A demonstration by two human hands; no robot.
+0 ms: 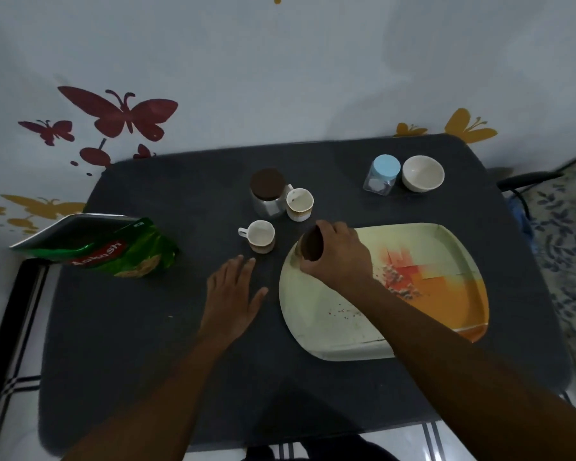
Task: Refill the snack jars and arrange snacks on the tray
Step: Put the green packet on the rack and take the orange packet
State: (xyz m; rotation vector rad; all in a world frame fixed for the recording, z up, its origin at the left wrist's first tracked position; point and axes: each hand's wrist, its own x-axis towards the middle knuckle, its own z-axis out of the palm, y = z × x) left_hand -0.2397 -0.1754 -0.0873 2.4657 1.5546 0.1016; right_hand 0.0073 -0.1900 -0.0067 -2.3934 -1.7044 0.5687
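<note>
The right hand (338,256) curls around a brown-lidded jar (311,246) at the tray's (446,304) near-left rim. The jar is tipped, its long axis slanting so the lid faces left toward the small cup (259,235); its body is hidden under the fingers. The left hand (233,294) rests flat and spread on the dark table (147,327), holding nothing.

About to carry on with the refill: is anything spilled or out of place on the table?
Yes. White crumbs and reddish specks lie scattered on the tray, near the right hand gripping a brown-lidded jar. The green snack bag lies on its side, open.
</note>
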